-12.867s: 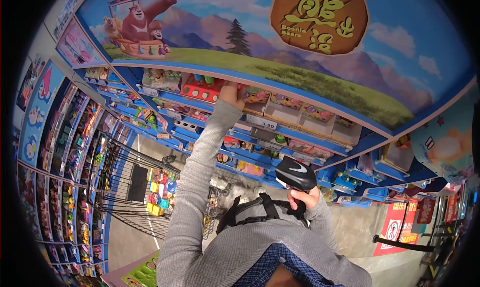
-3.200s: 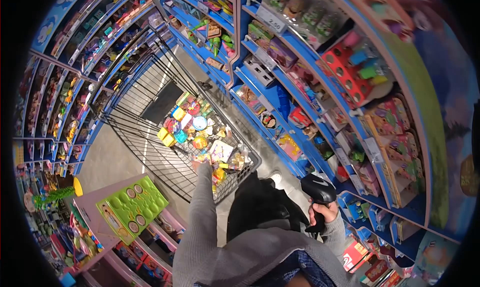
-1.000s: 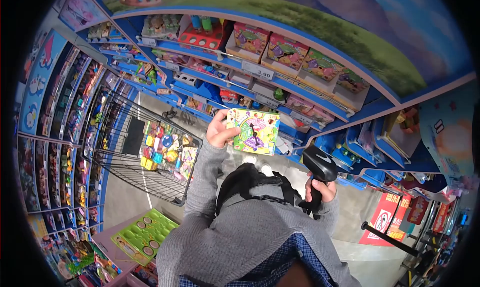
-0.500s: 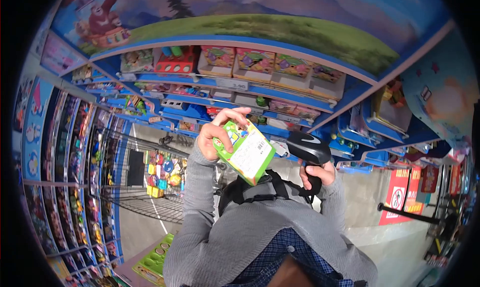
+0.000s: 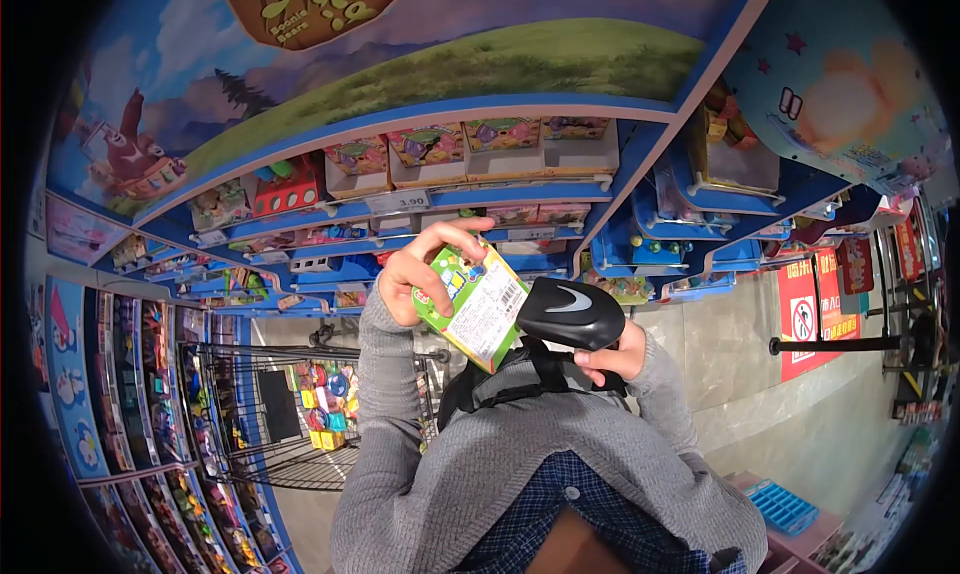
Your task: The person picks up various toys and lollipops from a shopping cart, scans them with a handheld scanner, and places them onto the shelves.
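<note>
My left hand (image 5: 425,272) grips a green toy box (image 5: 478,319) by its upper left side, with thumb and fingers around the edges. The box's white label and barcode face up toward me. My right hand (image 5: 612,356) is wrapped around the handle of a black barcode scanner (image 5: 572,312). The scanner's head points left, right at the barcode side of the box, and overlaps the box's edge in this view. Both things are held in front of my chest, above a black strapped bag (image 5: 530,382) at my waist.
Blue shelves (image 5: 480,196) of boxed toys stand ahead, with a 3.90 price tag (image 5: 398,203). A wire shopping cart (image 5: 300,454) holding colourful packages is at left, beside more shelving (image 5: 140,374). A red sign (image 5: 815,314) and black rail (image 5: 835,344) stand at right.
The scanner has moved left, close up to the box's barcode, and its head has turned toward it. The box stays in my left hand. My view has swung to the right.
</note>
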Available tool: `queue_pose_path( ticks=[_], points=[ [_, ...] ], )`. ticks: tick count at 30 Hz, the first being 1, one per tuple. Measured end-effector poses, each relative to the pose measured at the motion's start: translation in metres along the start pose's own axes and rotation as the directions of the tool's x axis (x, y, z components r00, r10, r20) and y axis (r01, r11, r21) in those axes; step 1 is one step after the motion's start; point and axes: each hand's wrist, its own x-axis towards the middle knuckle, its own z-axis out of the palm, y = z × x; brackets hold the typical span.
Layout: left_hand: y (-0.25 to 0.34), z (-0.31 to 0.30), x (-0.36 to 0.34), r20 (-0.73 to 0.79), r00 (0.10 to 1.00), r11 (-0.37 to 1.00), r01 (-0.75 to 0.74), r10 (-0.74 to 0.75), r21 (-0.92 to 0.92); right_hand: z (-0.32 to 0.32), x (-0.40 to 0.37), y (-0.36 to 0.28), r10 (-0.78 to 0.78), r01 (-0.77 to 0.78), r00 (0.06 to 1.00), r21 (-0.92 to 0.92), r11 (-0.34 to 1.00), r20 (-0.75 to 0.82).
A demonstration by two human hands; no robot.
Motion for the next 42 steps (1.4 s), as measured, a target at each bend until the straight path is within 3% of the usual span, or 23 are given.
queue_pose_path(
  ticks=[4, 6, 9, 15, 17, 19, 21, 23, 24, 26, 29, 33, 35, 38, 42],
  points=[
    [-0.007, 0.002, 0.006, -0.006, 1.0, 0.998, 0.003, -0.003, -0.065, 0.003, 0.004, -0.001, -0.021, 0.02, 0.999, 0.022, 1.0, 0.029],
    [-0.008, 0.0, 0.007, -0.023, 1.0, 0.997, -0.002, 0.0, -0.073, 0.003, 0.004, -0.001, -0.105, 0.103, 0.994, 0.061, 0.993, 0.029],
    [-0.008, -0.015, 0.006, -0.001, 1.0, 1.0, 0.012, -0.012, -0.004, -0.003, 0.002, -0.001, -0.094, 0.102, 0.993, 0.109, 0.989, -0.077],
    [0.015, -0.031, 0.011, -0.219, 0.968, 0.954, 0.174, -0.121, 0.244, -0.02, -0.002, 0.008, -0.156, 0.167, 0.976, 0.062, 0.984, -0.153],
    [0.016, -0.028, 0.02, -0.243, 0.967, 0.938, 0.154, -0.079, 0.31, -0.025, -0.003, 0.011, -0.142, 0.157, 0.968, 0.058, 0.986, -0.206],
    [0.018, -0.014, 0.034, -0.384, 0.92, 0.78, 0.299, -0.082, 0.55, -0.028, -0.002, 0.011, -0.136, 0.151, 0.971, 0.063, 0.987, -0.195],
    [0.011, -0.013, 0.049, -0.294, 0.955, 0.731, 0.231, -0.044, 0.642, -0.029, -0.004, 0.013, -0.132, 0.157, 0.975, 0.138, 0.978, -0.176],
    [0.007, -0.007, 0.067, -0.032, 0.996, 0.31, 0.004, 0.087, 0.951, -0.027, -0.005, 0.014, -0.132, 0.158, 0.975, 0.139, 0.978, -0.18],
    [0.002, -0.006, 0.072, -0.032, 0.995, 0.31, 0.002, 0.092, 0.951, -0.026, -0.006, 0.014, -0.13, 0.158, 0.974, 0.143, 0.977, -0.185],
    [-0.009, -0.004, 0.079, 0.016, 0.993, 0.153, -0.033, 0.116, 0.988, -0.024, -0.007, 0.014, -0.13, 0.158, 0.974, 0.141, 0.977, -0.188],
    [-0.016, -0.001, 0.088, -0.046, 0.997, 0.082, 0.041, 0.059, 0.996, -0.024, -0.009, 0.017, -0.127, 0.158, 0.971, 0.144, 0.977, -0.202],
    [-0.031, -0.008, 0.092, -0.023, 0.999, 0.021, 0.022, 0.04, 1.0, -0.025, -0.012, 0.021, -0.153, 0.184, 0.97, 0.159, 0.97, -0.188],
    [-0.038, -0.01, 0.094, -0.072, 0.986, -0.073, 0.061, -0.152, 0.995, -0.023, -0.013, 0.021, -0.143, 0.18, 0.966, 0.164, 0.97, -0.216],
    [-0.051, -0.009, 0.095, -0.121, 0.969, -0.062, 0.11, -0.217, 0.992, -0.023, -0.013, 0.022, -0.124, 0.16, 0.968, 0.157, 0.974, -0.217],
    [-0.067, -0.009, 0.092, -0.181, 0.965, -0.183, 0.146, -0.19, 0.972, -0.023, -0.011, 0.024, -0.141, 0.171, 0.969, 0.136, 0.976, -0.205]
  ],
)
